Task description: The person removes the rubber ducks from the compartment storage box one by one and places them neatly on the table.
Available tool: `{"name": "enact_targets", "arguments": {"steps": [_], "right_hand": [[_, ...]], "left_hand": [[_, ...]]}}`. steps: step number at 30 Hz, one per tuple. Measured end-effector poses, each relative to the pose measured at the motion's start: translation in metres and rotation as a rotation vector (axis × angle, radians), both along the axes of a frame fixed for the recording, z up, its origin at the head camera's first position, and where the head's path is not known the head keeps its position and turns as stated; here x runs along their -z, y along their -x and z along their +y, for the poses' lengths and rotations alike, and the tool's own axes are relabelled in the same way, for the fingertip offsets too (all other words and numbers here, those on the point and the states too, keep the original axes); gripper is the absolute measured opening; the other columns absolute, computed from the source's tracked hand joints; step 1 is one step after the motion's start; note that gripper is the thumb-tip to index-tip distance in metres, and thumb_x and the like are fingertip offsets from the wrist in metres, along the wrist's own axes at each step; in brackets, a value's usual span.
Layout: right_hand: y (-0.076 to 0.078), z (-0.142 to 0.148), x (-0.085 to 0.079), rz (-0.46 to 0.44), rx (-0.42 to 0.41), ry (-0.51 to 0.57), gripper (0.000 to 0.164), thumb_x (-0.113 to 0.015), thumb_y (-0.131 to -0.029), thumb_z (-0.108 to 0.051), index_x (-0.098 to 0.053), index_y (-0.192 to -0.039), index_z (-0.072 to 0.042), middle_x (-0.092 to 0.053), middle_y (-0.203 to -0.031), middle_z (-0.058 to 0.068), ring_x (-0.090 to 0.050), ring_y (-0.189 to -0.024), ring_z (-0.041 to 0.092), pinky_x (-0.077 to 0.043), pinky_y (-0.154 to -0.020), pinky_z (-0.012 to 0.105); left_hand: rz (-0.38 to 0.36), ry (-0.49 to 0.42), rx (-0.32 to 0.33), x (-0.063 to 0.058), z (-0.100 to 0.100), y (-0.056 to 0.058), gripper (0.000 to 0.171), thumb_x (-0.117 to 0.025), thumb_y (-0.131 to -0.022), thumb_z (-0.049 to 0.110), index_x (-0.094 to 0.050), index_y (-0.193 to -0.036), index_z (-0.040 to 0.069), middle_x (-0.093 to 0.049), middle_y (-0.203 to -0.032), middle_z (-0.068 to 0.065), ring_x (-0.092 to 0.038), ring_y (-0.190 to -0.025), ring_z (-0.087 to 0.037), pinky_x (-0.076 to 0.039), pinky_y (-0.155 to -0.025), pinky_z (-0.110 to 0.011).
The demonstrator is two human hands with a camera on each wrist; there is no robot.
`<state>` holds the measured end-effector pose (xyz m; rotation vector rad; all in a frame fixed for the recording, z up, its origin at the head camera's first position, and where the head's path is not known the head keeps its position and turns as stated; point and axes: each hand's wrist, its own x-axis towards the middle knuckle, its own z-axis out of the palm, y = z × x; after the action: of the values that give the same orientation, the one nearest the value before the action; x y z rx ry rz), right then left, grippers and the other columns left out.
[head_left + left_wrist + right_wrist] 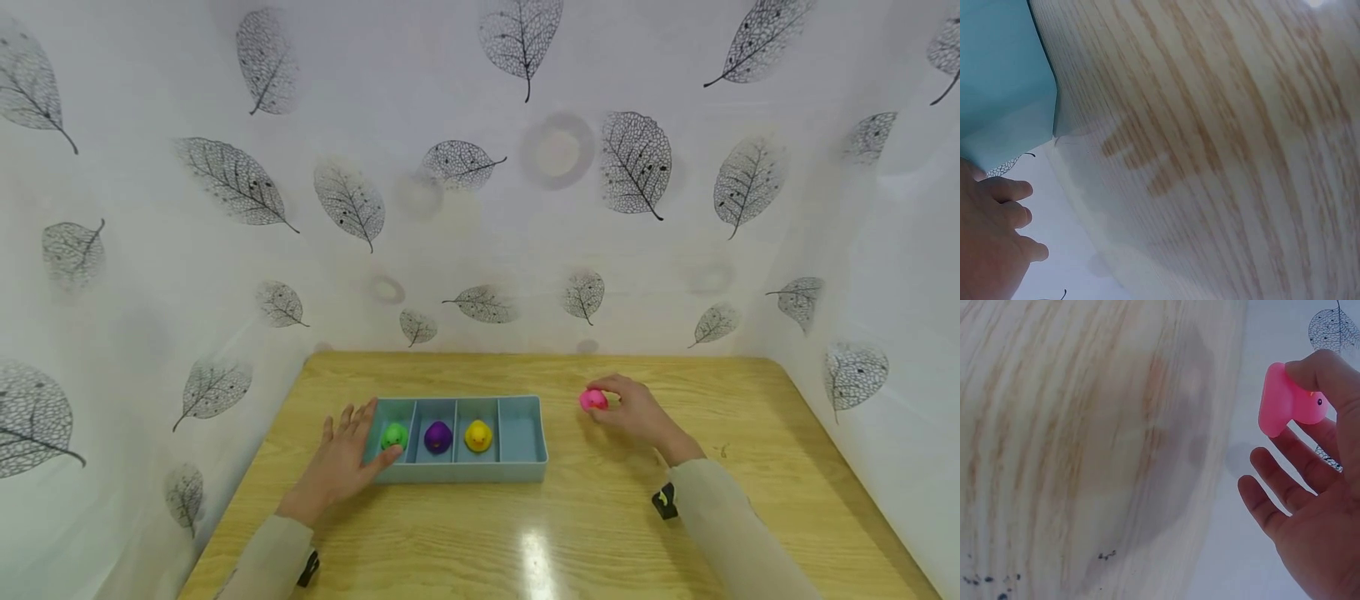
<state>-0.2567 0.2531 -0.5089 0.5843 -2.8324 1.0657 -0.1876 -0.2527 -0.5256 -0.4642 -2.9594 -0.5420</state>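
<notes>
Clearly, the right hand (pixel 636 411) pinched a pink duck (pixel 593 400) right of the tray (pixel 480 472) (only its wrist view showed spare fingers (pixel 1277 480) extended). The left hand (pixel 342 457), outspread, touched the tray's left end.

I count, remotely: 1 grn. duck (pixel 394 437), 1 purp. duck (pixel 438 437), 1 yel. duck (pixel 477 436), 1 pink duck (pixel 594 400) (tot. 4); 1 tray (pixel 461 473), 4 compts. (pixel 521 432); 1 L hand (pixel 339 457), 1 R hand (pixel 637 412) (tot. 2); 1 tabletop (pixel 435 537).

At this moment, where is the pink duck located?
In the head view, the pink duck is pinched in the right-hand grip, to the right of the blue tray; in the right wrist view, it shows at upper right.
</notes>
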Motion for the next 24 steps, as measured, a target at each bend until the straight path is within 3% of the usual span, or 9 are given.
{"name": "enact_targets", "arguments": {"steps": [10, 24], "right_hand": [[0.003, 0.004, 0.012, -0.051, 0.029, 0.014, 0.044, -0.080, -0.091, -0.013, -0.070, -0.131, 0.005, -0.069, -0.133, 0.025, -0.061, -0.128, 0.049, -0.044, -0.111, 0.069], [0.006, 0.001, 0.019, -0.078, 0.033, 0.027, 0.046, -0.080, -0.091, -0.012, -0.069, -0.131, 0.007, -0.069, -0.132, 0.027, -0.061, -0.126, 0.050, -0.048, -0.110, 0.066]], "left_hand": [[-0.020, -0.022, -0.001, 0.000, 0.000, 0.000, 0.094, -0.056, -0.104, 0.057, -0.015, -0.169, 0.004, -0.038, -0.164, -0.030, -0.026, -0.155, -0.057, -0.012, -0.121, -0.082], [-0.042, -0.027, -0.007, 0.000, 0.000, -0.001, 0.094, -0.055, -0.104, 0.057, -0.013, -0.169, 0.004, -0.036, -0.166, -0.029, -0.024, -0.156, -0.057, -0.011, -0.121, -0.081]]}}
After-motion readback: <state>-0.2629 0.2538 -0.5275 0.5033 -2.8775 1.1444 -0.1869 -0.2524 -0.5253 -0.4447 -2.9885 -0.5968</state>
